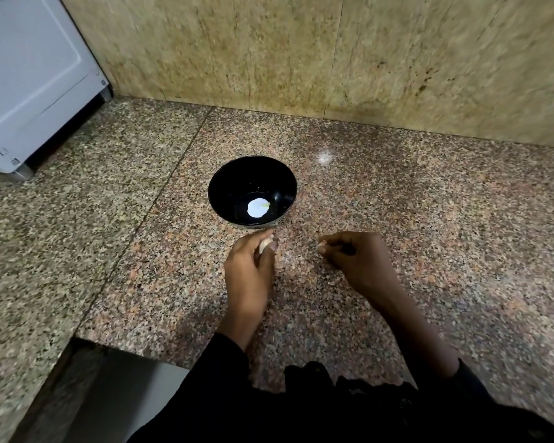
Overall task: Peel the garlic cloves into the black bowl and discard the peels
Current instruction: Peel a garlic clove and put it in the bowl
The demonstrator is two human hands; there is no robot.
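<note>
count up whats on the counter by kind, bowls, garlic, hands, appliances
black bowl: 1
garlic clove, gripped in the left hand: 1 in view
hands: 2, left hand and right hand
white appliance at the far left: 1
Total: 5
Whether the pale patch in the bowl is a reflection or a clove cannot be told; the right hand's curled fingers may hide something.

At a speckled granite counter (397, 219), my left hand (248, 273) pinches a pale garlic clove (265, 245) just short of the black bowl (252, 190), which stands at my twelve o'clock. My right hand (355, 260), fingers curled, hovers at two o'clock. A white appliance (29, 81) stands at ten o'clock against the stone wall (333, 52).
</note>
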